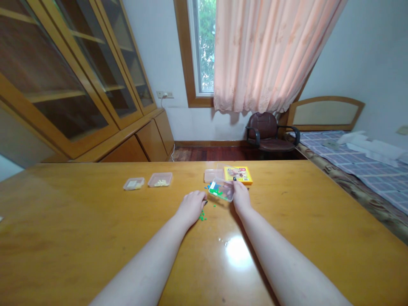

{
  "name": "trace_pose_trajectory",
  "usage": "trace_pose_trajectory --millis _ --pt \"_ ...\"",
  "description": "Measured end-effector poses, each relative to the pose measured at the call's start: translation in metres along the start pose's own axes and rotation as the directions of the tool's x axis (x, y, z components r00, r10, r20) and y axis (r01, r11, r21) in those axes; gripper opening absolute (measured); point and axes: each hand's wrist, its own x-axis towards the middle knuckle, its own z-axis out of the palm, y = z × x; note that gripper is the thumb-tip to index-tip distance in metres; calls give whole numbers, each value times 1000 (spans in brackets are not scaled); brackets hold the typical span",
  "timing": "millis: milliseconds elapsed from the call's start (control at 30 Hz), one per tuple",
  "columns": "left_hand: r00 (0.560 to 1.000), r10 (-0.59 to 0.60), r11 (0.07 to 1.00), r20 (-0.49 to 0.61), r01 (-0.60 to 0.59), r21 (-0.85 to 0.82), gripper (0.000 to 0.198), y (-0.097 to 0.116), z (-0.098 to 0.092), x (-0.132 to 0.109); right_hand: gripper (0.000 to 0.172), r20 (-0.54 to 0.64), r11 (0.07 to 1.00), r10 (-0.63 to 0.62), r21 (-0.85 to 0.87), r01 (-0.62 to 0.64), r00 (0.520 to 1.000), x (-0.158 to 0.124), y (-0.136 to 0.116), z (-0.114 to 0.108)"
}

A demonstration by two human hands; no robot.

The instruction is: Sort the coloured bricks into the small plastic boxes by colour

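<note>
At the middle of the table (63, 221), the right grip (241, 197) looks clamped on the edge of a clear plastic tub (221, 190), which tilts with green and blue building bricks (215, 190) gathered against its low side. The left grip (191, 207) rests palm down just beside it, curled together; whether it pinches anything is too small to tell. Loose green bricks (202, 216) lie just past its fingertips, on the table's bare varnish. Just beyond the tub sit a pale pink tray (212, 175) and a yellow printed box (238, 174), with two shallow clear trays (134, 183) (160, 179) further left.

The main risk seems to be the tilt: a steeper angle or a slackened hold could tip bricks over the tub's rim. A careless sweep of the left wrist could also knock the loose bricks further apart, and on this slick surface they might scatter. Any that reached the glare patch (237, 250) nearer the person would be hard to see.
</note>
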Motion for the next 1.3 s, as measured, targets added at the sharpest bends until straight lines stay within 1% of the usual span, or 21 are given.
trace_pose_trajectory --millis 133,233,567,800,900,967,1033,1067,1100,1167,1233,1300 --pt "1000 -15 999 13 15 29 12 2 0 0 31 22 1000 -25 -13 25 999 2 5 -1" --pt "1000 -17 998 24 16 56 14 4 -1 0 32 24 999 -21 -28 22 999 2 6 -1" --pt "999 39 990 5 -39 137 17 4 -4 -2 29 25 1000 -20 -18 20 999 -1 0 0" --pt "1000 -8 976 -9 9 219 16 1 -6 -3 26 28 1000 -19 5 19 999 4 9 -1" --pt "995 -76 972 -61 88 216 15 0 -12 -3 25 48 1000 -9 8 8 999 5 12 -1" --pt "977 -149 965 -153 177 191 16 0 -19 -4 25 79 998 -21 -56 25 997 4 12 -2" --pt "941 -190 962 -280 236 139 16 1 -24 -5 26 135 981 -84 -163 106 987 1 10 -2" --pt "924 -179 968 -338 227 108 16 2 -26 -6 27 168 964 -121 -214 156 978 -1 10 -2" --pt "912 -144 979 -384 188 80 16 4 -27 -7 28 198 947 -150 -253 198 969 -2 9 -2" --pt "903 -33 998 -429 54 37 16 7 -26 -8 30 233 929 -169 -286 234 958 -5 8 -1" --pt "895 59 998 -443 -62 7 20 10 -22 -9 31 228 944 -149 -257 207 962 -6 8 -1" --pt "888 101 992 -449 -126 -25 28 12 -18 -9 30 191 968 -122 -193 159 974 -4 9 -1"
